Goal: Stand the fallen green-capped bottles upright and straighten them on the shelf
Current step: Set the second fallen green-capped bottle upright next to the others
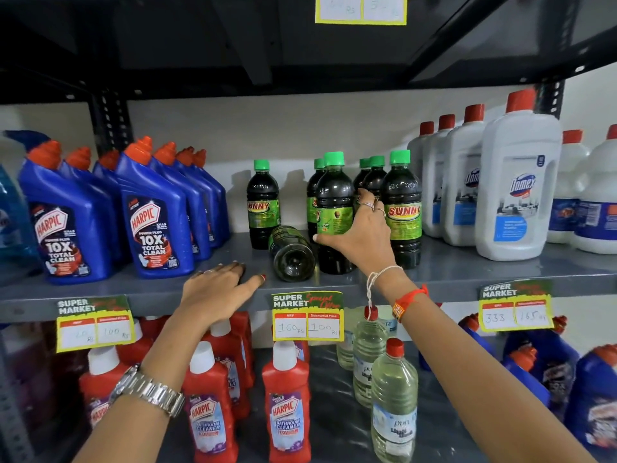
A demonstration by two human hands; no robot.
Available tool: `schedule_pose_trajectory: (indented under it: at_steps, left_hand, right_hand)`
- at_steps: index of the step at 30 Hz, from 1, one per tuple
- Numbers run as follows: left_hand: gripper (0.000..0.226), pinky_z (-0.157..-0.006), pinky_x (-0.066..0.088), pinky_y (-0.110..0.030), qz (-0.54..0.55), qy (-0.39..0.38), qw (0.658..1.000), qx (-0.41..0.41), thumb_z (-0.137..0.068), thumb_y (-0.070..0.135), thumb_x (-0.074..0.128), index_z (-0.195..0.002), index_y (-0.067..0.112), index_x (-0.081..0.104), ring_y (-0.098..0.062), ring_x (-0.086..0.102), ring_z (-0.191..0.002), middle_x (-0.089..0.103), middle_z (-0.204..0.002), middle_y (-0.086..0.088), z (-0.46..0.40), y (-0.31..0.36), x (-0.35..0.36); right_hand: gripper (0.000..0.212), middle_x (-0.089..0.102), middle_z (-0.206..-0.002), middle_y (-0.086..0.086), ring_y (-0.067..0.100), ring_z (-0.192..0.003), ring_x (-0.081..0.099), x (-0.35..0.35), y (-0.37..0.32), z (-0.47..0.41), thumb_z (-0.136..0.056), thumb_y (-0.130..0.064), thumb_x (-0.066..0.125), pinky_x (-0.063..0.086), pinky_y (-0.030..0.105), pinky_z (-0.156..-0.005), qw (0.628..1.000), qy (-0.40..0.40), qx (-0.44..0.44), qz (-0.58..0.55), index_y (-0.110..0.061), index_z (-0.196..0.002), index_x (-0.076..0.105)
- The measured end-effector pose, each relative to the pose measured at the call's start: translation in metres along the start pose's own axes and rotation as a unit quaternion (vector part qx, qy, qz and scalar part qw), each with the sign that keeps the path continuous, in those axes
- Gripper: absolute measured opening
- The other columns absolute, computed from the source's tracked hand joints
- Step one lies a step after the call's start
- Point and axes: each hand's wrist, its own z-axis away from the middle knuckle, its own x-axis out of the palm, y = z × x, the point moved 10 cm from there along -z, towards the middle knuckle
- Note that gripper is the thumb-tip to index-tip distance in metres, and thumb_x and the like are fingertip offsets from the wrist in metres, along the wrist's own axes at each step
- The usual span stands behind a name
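Several dark bottles with green caps and green SUNNY labels stand in the middle of the grey shelf (pixel 467 272). One green-capped bottle (pixel 292 253) lies on its side, its base pointing toward me, between a lone upright bottle (pixel 262 202) on the left and the cluster on the right. My right hand (pixel 362 233) is wrapped around an upright front bottle (pixel 335 195) of that cluster. My left hand (pixel 220 289) rests flat on the shelf's front edge, fingers apart, holding nothing, just left of the fallen bottle.
Blue Harpic bottles (pixel 155 215) crowd the shelf to the left and white Domex bottles (pixel 517 185) stand to the right. Price tags (pixel 307 317) hang on the shelf's front edge. Red Harpic bottles and clear bottles fill the shelf below.
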Motion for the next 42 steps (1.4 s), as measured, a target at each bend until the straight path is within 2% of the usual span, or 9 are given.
schedule_pose_trajectory:
  at_steps: [8,12,16,22,28,30,33,37,42]
  left_hand:
    - [0.071,-0.105,0.031,-0.042,-0.007,0.005,1.000,0.007,-0.086,0.063,0.017,-0.141,0.022,0.034,-0.021,0.032,-0.138,0.031,-0.154,0.000,-0.001,0.000,0.000]
    - [0.070,-0.103,0.033,-0.042,-0.006,0.006,1.000,0.007,-0.087,0.061,0.018,-0.141,0.021,0.034,-0.022,0.035,-0.136,0.030,-0.154,-0.001,0.000,0.001,0.000]
    - [0.071,-0.102,0.034,-0.041,-0.006,0.009,1.000,0.003,-0.086,0.063,0.017,-0.141,0.022,0.035,-0.023,0.037,-0.135,0.033,-0.153,-0.002,0.000,-0.001,0.000]
    - [0.069,-0.102,0.034,-0.041,-0.003,0.011,1.000,0.002,-0.087,0.061,0.019,-0.140,0.020,0.037,-0.023,0.038,-0.134,0.034,-0.152,-0.002,0.001,0.002,-0.003]
    - [0.070,-0.100,0.035,-0.041,-0.008,0.010,1.000,-0.006,-0.086,0.063,0.018,-0.138,0.021,0.039,-0.024,0.041,-0.131,0.039,-0.149,-0.004,-0.001,-0.001,-0.001]
    - [0.070,-0.097,0.036,-0.041,-0.011,0.016,1.000,-0.008,-0.085,0.062,0.018,-0.137,0.021,0.040,-0.025,0.043,-0.129,0.041,-0.147,-0.004,-0.001,-0.002,-0.001]
    - [0.071,-0.096,0.037,-0.039,-0.014,0.035,0.999,-0.016,-0.084,0.064,0.019,-0.137,0.022,0.041,-0.024,0.044,-0.129,0.043,-0.147,-0.004,0.000,-0.004,-0.002]
    - [0.073,-0.098,0.035,-0.038,0.005,0.015,0.999,-0.035,-0.083,0.067,0.022,-0.139,0.023,0.038,-0.024,0.041,-0.132,0.041,-0.148,-0.004,0.000,-0.006,-0.002]
    - [0.077,-0.096,0.038,-0.039,0.054,-0.018,0.998,-0.026,-0.081,0.070,0.023,-0.140,0.023,0.036,-0.026,0.043,-0.129,0.043,-0.146,-0.005,0.010,-0.022,-0.005]
  right_hand:
    - [0.079,0.058,-0.124,0.018,0.028,-0.113,0.059,0.034,0.035,-0.006,-0.069,-0.001,0.075,0.048,0.043,-0.100,0.939,-0.109,0.124,-0.301,-0.011,-0.133,0.031]
    - [0.080,0.057,-0.116,0.007,0.021,-0.109,0.056,0.028,0.022,-0.005,-0.067,-0.021,0.082,0.045,0.028,-0.095,0.971,-0.095,0.081,-0.202,-0.006,-0.129,0.034]
    - [0.093,0.050,-0.126,0.016,0.028,-0.121,0.047,0.016,0.008,-0.002,-0.057,-0.040,0.086,0.040,0.034,-0.103,0.998,-0.014,0.022,-0.065,0.002,-0.126,0.038]
    - [0.086,0.054,-0.101,0.000,0.012,-0.096,0.052,0.014,0.025,-0.007,-0.060,-0.026,0.086,0.042,0.023,-0.085,0.984,-0.057,0.096,-0.141,-0.006,-0.130,0.041]
    - [0.076,0.053,-0.105,0.000,0.016,-0.104,0.055,0.018,0.028,-0.003,-0.068,-0.016,0.080,0.041,0.018,-0.081,0.967,-0.080,0.116,-0.210,-0.007,-0.131,0.039]
    - [0.077,0.053,-0.108,0.000,0.016,-0.105,0.054,0.014,0.021,0.000,-0.071,-0.018,0.078,0.040,0.017,-0.084,0.978,-0.071,0.092,-0.176,-0.004,-0.134,0.036]
    - [0.085,0.047,-0.132,0.014,0.027,-0.125,0.044,-0.002,0.003,0.009,-0.070,-0.021,0.076,0.037,0.033,-0.106,0.992,0.010,0.027,-0.126,-0.001,-0.138,0.031]
    - [0.059,0.050,-0.118,0.013,0.028,-0.109,0.046,-0.032,-0.040,0.020,-0.070,-0.019,0.068,0.038,0.033,-0.093,0.986,0.118,-0.076,-0.093,-0.008,-0.123,0.047]
    - [0.037,0.063,-0.108,0.011,0.028,-0.101,0.054,-0.008,-0.108,0.018,-0.075,-0.020,0.063,0.040,0.032,-0.088,0.981,0.036,-0.188,-0.008,-0.008,-0.110,0.059]
